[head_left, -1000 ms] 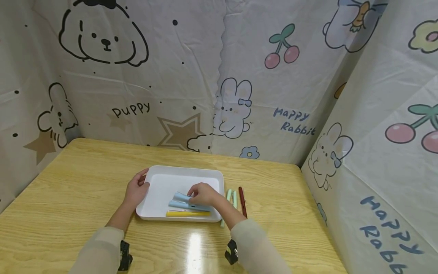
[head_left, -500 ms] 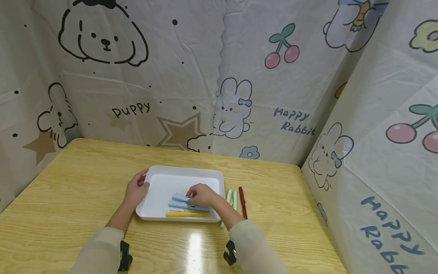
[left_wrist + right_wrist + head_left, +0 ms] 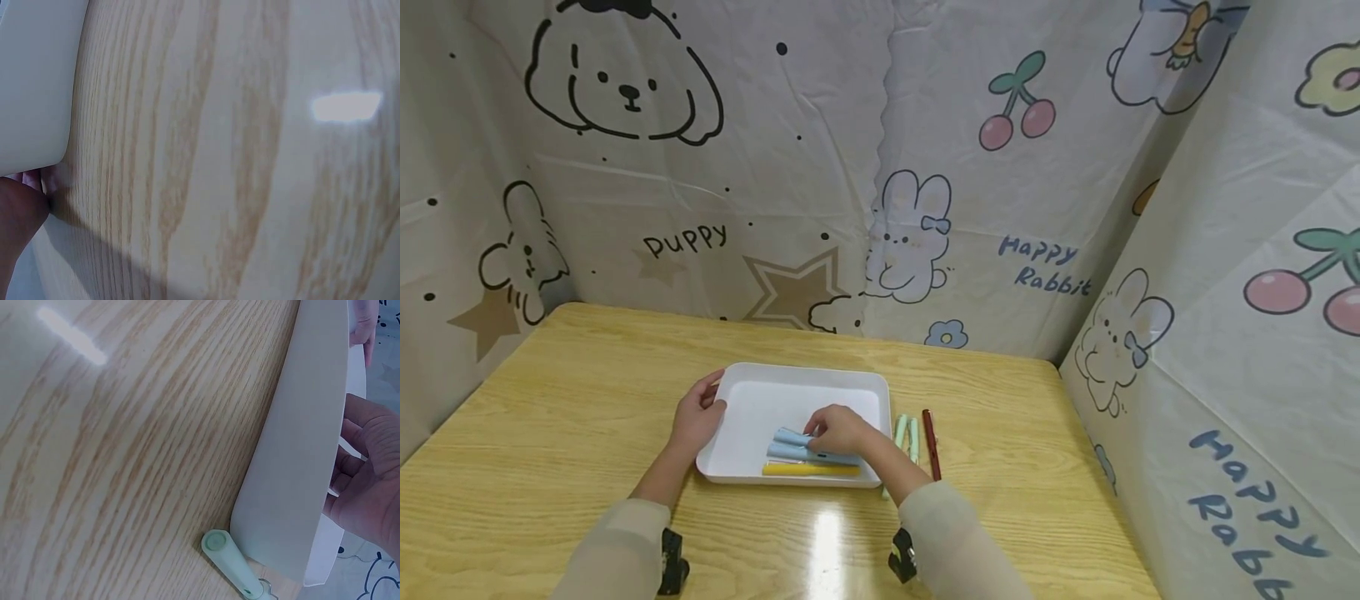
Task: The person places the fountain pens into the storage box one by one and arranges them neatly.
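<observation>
A white tray (image 3: 752, 392) lies on the table. My left hand (image 3: 697, 417) grips its left edge, thumb at the rim and fingers along the outer side. Inside, my right hand (image 3: 838, 430) pinches a light blue pen (image 3: 791, 436) from above, covering its right part. A second light blue pen (image 3: 786, 451) lies just in front of it, and a yellow pen (image 3: 811, 470) sits nearest the tray's front wall. The right wrist view has my fingers behind the tray wall (image 3: 294, 425), which hides the pens.
Right of the tray are light green pens (image 3: 913, 437) and a dark red pen (image 3: 931, 444). A light green pen (image 3: 232, 565) lies close to the tray corner. Printed cloth (image 3: 820, 167) hangs behind the wooden table (image 3: 587, 375).
My right hand has shifted slightly left, and the light blue pen it holds has slid left and a bit nearer the second blue pen. My left hand stays at the tray edge.
</observation>
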`<state>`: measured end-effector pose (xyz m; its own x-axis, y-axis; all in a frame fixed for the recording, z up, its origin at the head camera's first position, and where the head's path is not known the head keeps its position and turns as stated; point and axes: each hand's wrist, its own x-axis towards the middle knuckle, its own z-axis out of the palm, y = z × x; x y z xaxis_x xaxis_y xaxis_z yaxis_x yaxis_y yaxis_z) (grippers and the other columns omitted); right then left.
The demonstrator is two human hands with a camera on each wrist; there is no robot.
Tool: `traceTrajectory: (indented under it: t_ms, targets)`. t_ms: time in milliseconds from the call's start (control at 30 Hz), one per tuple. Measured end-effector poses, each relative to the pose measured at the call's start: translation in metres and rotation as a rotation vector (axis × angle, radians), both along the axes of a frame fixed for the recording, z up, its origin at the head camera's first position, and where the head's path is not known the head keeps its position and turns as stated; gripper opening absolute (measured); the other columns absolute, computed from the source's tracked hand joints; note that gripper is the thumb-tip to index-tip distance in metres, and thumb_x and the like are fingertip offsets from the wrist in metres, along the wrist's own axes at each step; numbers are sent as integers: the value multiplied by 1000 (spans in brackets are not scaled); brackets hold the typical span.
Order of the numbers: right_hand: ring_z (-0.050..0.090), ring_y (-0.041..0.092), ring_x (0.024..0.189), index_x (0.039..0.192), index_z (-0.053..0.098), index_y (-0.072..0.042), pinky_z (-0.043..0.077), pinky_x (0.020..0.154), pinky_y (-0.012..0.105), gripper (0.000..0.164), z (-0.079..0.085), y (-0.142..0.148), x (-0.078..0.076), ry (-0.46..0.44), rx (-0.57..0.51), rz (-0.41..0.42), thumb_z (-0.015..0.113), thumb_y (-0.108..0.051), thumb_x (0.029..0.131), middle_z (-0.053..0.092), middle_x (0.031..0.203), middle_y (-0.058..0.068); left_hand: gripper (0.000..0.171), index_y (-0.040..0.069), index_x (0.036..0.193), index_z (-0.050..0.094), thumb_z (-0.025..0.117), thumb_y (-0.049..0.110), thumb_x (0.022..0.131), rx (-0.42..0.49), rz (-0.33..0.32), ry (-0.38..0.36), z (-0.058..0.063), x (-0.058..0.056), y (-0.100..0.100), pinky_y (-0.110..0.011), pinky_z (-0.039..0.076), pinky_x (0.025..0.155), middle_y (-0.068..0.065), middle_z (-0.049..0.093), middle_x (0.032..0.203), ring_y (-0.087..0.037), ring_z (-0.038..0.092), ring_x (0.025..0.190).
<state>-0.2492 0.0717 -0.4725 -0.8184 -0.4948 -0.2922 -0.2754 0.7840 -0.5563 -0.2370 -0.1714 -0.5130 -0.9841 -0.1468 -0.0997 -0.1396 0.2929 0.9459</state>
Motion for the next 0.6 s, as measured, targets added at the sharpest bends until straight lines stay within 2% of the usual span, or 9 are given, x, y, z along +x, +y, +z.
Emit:
traceTrajectory:
  t_ms: [600]
  targets:
    - [51,7,72,95,70,-16,42,67,21,12,-1,-3,3,5,21,-3,67,-17,83,61,81,-5,54,9,147,29,38,4,94,6,10,-10,-1,-1,0,-44,38,101,-24,39,141,-34,41,124]
